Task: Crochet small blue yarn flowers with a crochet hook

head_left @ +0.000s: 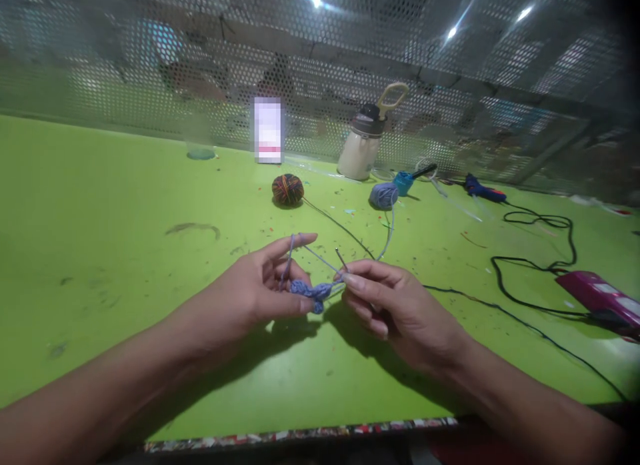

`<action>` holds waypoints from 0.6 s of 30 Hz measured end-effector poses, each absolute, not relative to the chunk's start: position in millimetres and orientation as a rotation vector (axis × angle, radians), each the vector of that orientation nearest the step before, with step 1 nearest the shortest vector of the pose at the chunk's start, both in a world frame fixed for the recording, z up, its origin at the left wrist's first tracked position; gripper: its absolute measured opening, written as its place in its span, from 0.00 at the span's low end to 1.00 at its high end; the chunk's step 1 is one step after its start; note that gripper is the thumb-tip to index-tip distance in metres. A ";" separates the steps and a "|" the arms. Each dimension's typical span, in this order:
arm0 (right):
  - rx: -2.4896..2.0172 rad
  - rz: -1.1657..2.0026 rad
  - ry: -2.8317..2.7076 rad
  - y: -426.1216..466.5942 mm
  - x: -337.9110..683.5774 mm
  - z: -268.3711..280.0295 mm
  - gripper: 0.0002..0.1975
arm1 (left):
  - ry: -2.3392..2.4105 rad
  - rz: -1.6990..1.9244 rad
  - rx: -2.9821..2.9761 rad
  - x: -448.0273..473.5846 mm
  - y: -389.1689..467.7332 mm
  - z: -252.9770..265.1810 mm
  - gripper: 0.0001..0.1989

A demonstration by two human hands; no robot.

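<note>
Between thumb and fingers, my left hand (pixel 250 285) grips a small blue crochet piece (pixel 313 291). Blue yarn loops over its raised index finger and runs across to my right hand (pixel 395 301). My right hand pinches a thin crochet hook (pixel 341 257), whose dark tip sticks up past the fingertips; the rest is hidden in the hand. Its fingertips also meet the blue yarn. Beyond the hands lies a blue yarn ball (pixel 384 195), with a strand trailing toward my right hand. Further left is a multicoloured dark yarn ball (pixel 288 190), its strand running right beneath my right hand.
On the green table (pixel 100 251) stand a bottle (pixel 361 148), a blurred bright phone-like screen (pixel 269 130) and a small blue pot (pixel 403 183). A dark blue corded tool (pixel 485 189) and a magenta power strip (pixel 603 295) lie right. A perforated metal panel (pixel 225 71) rises behind.
</note>
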State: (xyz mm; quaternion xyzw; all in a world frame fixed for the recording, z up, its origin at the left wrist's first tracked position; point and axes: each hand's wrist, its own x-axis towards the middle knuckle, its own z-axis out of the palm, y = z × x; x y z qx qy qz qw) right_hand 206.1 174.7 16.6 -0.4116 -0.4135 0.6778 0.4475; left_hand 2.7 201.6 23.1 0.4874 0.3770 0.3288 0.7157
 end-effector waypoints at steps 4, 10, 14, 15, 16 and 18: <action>-1.029 1.666 -1.035 174.9 205.8 16.2 0.08 | 0.819 0.746 1.009 2.8 201.5 25.5 0.41; -1.061 1.631 -1.070 173.4 207.5 13.5 0.07 | 0.844 0.790 0.960 1.0 203.6 29.7 0.37; -1.074 1.616 -1.107 172.6 207.6 12.4 0.07 | 0.836 0.799 1.026 -0.9 206.4 27.5 0.38; -1.079 1.610 -1.118 172.5 207.5 12.4 0.07 | 0.825 0.799 1.046 -1.1 207.0 26.4 0.37; -1.083 1.601 -1.130 172.4 207.5 12.4 0.07 | 0.815 0.799 1.064 -1.2 207.5 25.4 0.37; -1.090 1.576 -1.157 172.3 207.8 12.6 0.07 | 0.802 0.803 1.089 -1.1 208.0 24.2 0.36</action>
